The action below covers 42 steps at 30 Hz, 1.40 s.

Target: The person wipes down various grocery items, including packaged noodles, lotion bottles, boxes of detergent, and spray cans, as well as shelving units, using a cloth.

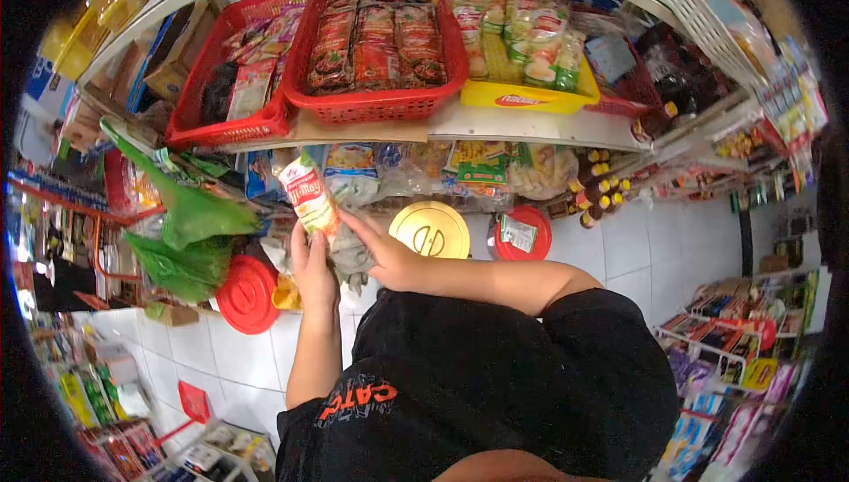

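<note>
In front of the shelf I hold up a mayonnaise pouch (307,195), white with red lettering and an orange-yellow lower end, tilted with its top to the left. My left hand (314,265) grips it near the bottom, with fingers closed on its lower side. My right hand (382,250) touches the lower right edge with its fingertips, closed around that side. Behind the hands, a greyish cloth or bag (352,256) is partly hidden. Similar-looking white and green pouches (535,44) stand in a yellow tray (531,96) on the shelf.
A red basket (376,109) of red packets and another red basket (225,128) fill the shelf. Below stand a gold lid (431,230), red lids (248,294) and dark bottles (594,195). Green plastic bags (190,217) hang at left. Packed racks (752,340) line the right.
</note>
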Each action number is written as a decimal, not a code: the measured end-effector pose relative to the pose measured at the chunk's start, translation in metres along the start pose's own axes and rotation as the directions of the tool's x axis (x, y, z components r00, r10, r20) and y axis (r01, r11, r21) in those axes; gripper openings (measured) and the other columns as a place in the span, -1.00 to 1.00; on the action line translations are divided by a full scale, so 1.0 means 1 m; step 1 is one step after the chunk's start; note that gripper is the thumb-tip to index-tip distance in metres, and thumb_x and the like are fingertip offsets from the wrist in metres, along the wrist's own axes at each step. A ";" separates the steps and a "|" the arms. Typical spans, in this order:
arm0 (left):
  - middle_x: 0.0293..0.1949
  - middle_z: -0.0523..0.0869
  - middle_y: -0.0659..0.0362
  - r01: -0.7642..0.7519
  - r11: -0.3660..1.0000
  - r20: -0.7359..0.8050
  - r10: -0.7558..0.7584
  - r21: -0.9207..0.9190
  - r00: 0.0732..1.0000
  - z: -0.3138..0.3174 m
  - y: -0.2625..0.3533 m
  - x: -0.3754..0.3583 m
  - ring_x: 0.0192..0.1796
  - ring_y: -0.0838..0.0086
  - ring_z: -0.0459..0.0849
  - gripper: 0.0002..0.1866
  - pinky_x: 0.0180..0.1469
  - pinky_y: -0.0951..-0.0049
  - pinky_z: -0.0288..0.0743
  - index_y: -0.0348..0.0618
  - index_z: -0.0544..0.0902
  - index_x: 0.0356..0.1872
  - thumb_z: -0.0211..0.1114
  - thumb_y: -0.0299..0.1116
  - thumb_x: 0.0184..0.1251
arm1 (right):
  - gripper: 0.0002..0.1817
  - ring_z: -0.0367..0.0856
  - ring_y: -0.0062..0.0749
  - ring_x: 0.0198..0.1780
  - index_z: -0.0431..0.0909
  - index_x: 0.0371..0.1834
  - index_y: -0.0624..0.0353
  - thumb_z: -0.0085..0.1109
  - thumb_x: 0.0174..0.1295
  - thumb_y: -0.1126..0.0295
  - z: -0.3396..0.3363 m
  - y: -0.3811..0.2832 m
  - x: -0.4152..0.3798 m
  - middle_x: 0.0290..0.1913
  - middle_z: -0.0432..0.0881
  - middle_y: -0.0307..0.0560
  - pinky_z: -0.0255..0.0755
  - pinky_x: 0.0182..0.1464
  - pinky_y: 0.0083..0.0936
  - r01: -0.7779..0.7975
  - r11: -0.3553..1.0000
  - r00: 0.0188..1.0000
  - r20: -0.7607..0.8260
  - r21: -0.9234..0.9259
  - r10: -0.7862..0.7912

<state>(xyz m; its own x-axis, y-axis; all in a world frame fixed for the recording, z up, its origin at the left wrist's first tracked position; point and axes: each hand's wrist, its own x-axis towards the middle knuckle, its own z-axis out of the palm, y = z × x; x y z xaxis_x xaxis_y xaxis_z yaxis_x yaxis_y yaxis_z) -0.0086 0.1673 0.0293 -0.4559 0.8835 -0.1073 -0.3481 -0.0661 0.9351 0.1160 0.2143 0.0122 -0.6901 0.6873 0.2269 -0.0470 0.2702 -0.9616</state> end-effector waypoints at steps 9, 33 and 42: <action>0.11 0.34 0.13 0.193 0.974 0.561 -0.224 0.114 0.797 -0.032 -0.013 -0.015 0.16 0.42 0.29 -0.18 0.20 0.45 0.10 -0.30 0.09 0.23 0.33 -0.35 -0.08 | -0.34 0.26 -0.05 0.17 0.28 0.15 0.07 -0.03 -0.15 0.70 -0.006 -0.020 0.001 0.09 0.34 0.08 0.10 0.21 -0.39 0.090 0.980 0.867 -0.470 -0.175 -0.163; 0.23 0.20 0.10 0.208 0.977 0.459 -0.208 0.051 0.864 0.029 -0.016 0.018 0.24 0.35 0.22 -0.17 0.21 0.35 0.15 -0.18 -0.02 0.28 0.13 0.08 0.13 | -0.49 0.29 0.05 0.17 0.35 0.15 -0.13 0.04 0.08 0.53 -0.074 -0.029 -0.019 0.34 -0.06 0.18 0.24 0.13 -0.31 0.362 0.899 0.919 -0.067 -0.246 -0.388; 0.13 0.32 0.07 0.333 0.937 0.742 -0.300 0.109 0.600 0.140 -0.025 0.004 0.10 0.25 0.41 -0.28 -0.02 0.20 0.47 -0.10 0.10 0.24 0.27 -0.40 0.03 | -0.53 0.31 -0.19 0.10 0.23 0.14 0.25 0.00 0.10 0.51 -0.200 -0.047 -0.024 0.09 0.29 0.08 0.17 0.14 -0.38 0.235 0.950 0.661 -0.682 -0.207 -0.313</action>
<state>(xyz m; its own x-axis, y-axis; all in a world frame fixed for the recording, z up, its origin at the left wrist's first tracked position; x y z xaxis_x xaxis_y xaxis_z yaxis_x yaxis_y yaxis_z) 0.1128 0.2375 0.0525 0.4385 0.8938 -0.0942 -0.3882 0.2829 0.8771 0.2796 0.3199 0.0831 0.0516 0.8296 0.5559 -0.0571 0.5582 -0.8277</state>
